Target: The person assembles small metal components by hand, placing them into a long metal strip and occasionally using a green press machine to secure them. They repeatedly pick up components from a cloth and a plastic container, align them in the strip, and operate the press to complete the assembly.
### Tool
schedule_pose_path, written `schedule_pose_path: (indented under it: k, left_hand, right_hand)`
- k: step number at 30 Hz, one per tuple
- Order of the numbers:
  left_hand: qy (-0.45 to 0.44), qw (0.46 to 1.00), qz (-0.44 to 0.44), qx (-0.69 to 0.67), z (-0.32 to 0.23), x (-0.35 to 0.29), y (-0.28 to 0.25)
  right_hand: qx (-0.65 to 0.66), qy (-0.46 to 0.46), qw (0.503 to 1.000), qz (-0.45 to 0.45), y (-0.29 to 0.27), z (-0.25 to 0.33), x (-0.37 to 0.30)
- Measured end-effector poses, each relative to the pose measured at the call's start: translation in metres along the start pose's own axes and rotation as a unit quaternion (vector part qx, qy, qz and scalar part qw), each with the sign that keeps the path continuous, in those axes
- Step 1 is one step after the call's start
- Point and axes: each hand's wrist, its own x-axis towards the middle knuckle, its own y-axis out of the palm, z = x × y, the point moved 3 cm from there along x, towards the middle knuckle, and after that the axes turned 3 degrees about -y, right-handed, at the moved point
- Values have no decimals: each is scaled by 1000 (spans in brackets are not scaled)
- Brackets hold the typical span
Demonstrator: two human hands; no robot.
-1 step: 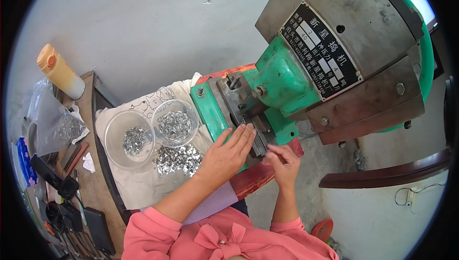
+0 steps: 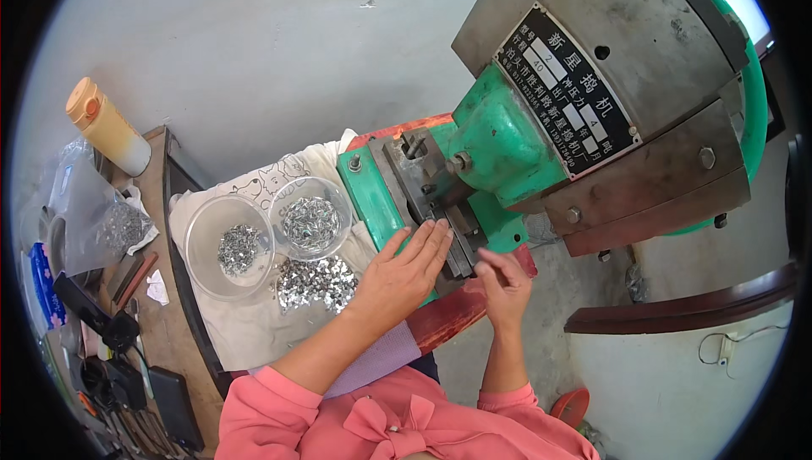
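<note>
My left hand (image 2: 404,267) lies over the steel die (image 2: 409,168) on the press bed, fingers stretched out and fingertips at the die's edge. What is under those fingertips is hidden. To its right, my right hand (image 2: 505,287) is beside the near end of the die, with curled fingers and thumb drawn together; anything between them is too small to make out. Left of the die stand two clear plastic tubs, a larger tub (image 2: 197,270) and a smaller tub (image 2: 288,187), both with small shiny metal pieces. A loose heap of metal pieces (image 2: 317,284) lies on the cloth below them.
The green and grey punch press (image 2: 512,134) looms over the die from the right. A printed cloth (image 2: 254,325) lies under the tubs. On the wooden table (image 2: 173,232) at left are a yellow bottle (image 2: 108,126), a plastic bag (image 2: 85,206) and several tools. A red basin (image 2: 571,407) sits low right.
My right hand has shifted very slightly to the right, its fingertips a little farther from the die. The left hand stays in place.
</note>
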Motion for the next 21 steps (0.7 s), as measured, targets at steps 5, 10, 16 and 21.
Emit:
schedule_pose_path:
  k: [5,10,16,21]
  left_hand:
    - [-1,1000,-6,1,1,-1,0]
    - [-2,1000,-8,2,0,-2,3]
    - [-5,1000,-3,-2,0,-1,2]
    - [-6,1000,-4,-13,1,-1,2]
  right_hand:
    - [-182,-110,976,39,4,0,32]
    - [-172,-125,973,90,7,-7,50]
    - [-185,-126,962,158,11,-8,63]
    - [-193,-116,957,184,10,-23,66]
